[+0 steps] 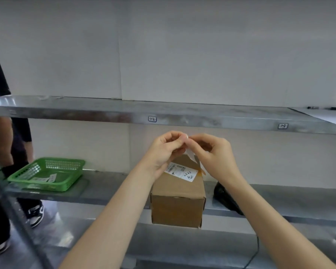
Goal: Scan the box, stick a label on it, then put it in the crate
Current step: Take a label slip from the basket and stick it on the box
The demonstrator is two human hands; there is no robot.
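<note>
The cardboard box (177, 199) sits at the front edge of the steel surface (113, 189), a printed sticker already on its top. A green crate (47, 174) stands well to its left, under a metal shelf (163, 113). Above the box, left hand (163, 150) and right hand (213, 154) meet, fingers (179, 137) pinched on a small white label (189, 150).

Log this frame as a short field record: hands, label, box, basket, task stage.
left hand: pinching the label, above the box
right hand: pinching the same label from the other side
label: small white strip held between both hands, apparently being peeled
box: brown cardboard, on the metal shelf, a printed sticker already on top
green basket: left on shelf, holds paper slips
stage: new label not yet stuck on
</note>
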